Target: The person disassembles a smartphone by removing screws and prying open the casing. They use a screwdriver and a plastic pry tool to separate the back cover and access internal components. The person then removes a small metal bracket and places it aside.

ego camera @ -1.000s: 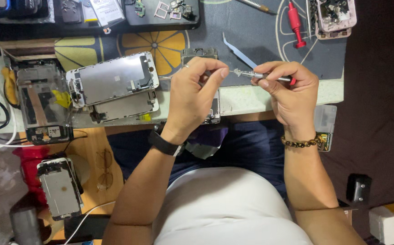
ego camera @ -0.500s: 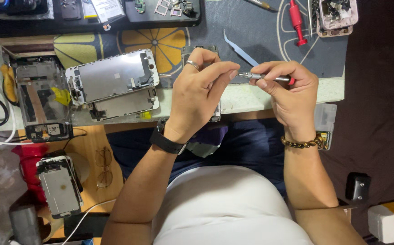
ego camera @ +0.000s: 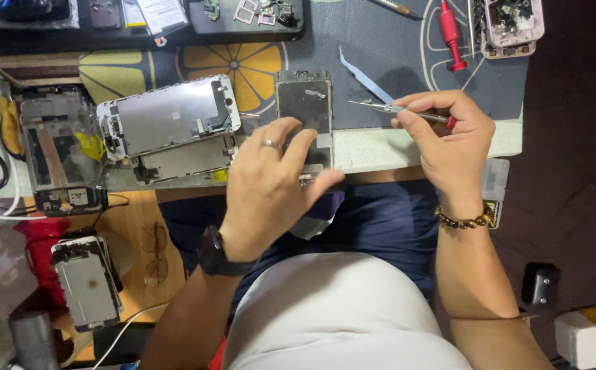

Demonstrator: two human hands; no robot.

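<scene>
Resting flat on the pale strip at the near edge of the work mat, a small dark rectangular phone panel with a metal back plate is steadied by the left hand, whose fingers are spread and laid loosely over the panel's lower end, not closed around it. A slim silver precision screwdriver with a red cap is pinched between thumb and fingertips of the right hand, its tip held in the air just right of the panel and not touching it.

The panel is judged to be thin, light and stiff but fragile; it is best taken by its long edges rather than pressed on the face. The screwdriver is light and smooth, so a firm pinch near the cap suits it.

Just left of the panel, a larger white-framed phone screen assembly with a silver shield lies tilted over a second plate. A pair of thin blue-grey angled tweezers lies just beyond the screwdriver tip, and a red-handled screwdriver and a pinkish opened phone housing lie farther back. The grey mat with an orange-slice print ends close to the person's lap, so little room is left on the near side; some bare mat is open to the right of the panel.
</scene>
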